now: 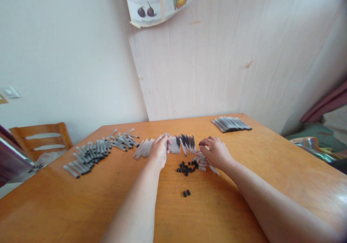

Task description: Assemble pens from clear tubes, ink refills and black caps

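Note:
My left hand point(159, 149) is closed around a whitish pen barrel point(166, 149), held upright. Beside it on the table lie rows of pale barrels point(145, 148) and, further right, more of them point(175, 145). A row of thin dark pen refills point(187, 141) adjoins these. My right hand point(216, 152) hovers just right of the refills, its fingers bent and apart, with nothing visible in them. Below and left of that hand is a small heap of whitish translucent pieces point(202, 163). Several short black plugs point(185, 169) are scattered next to the heap, and two black plugs point(187, 193) lie nearer me.
Pens with black ends point(90, 152) spread over the table's left side, with a looser pile point(124, 140) beside them. A neat row of pens point(230, 124) sits at the back right. The wooden table point(130, 199) meets a wall; a chair point(40, 138) stands left.

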### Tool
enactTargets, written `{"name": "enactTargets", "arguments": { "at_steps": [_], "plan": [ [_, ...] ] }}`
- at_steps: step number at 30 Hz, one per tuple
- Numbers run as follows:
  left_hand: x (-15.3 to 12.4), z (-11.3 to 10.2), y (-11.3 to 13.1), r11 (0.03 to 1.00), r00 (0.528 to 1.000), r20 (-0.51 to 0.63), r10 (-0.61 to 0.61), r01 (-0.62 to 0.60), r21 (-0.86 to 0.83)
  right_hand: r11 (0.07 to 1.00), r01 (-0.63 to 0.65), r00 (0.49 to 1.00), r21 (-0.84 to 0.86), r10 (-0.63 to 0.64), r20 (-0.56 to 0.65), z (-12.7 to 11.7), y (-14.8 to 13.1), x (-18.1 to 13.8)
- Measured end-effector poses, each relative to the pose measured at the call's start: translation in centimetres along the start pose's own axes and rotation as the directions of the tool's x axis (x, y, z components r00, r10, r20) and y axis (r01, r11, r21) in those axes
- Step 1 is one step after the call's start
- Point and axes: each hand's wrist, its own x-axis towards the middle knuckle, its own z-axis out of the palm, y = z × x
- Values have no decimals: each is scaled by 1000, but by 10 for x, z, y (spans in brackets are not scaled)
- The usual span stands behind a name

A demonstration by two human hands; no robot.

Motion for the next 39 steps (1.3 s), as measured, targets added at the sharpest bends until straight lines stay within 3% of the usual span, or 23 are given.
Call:
{"name": "enactTargets", "arguments": {
  "at_steps": [10,17,24,39],
  "plan": [
    [9,-7,-10,999,1000,-2,-5,5,54,995,-50,996,-88,44,-76,-6,-12,4],
    [6,-6,-10,999,997,74,-33,30,42,977,-99,989,-188,117,88,-7,-27,21],
    [6,-5,-12,998,996,61,-57,56,21,952,-165,951,-257,223,213,7,-41,42],
    [5,-3,-6,998,998,43,-35,37,-49,902,-250,881,-352,363,304,26,-53,61]
  ]
}}
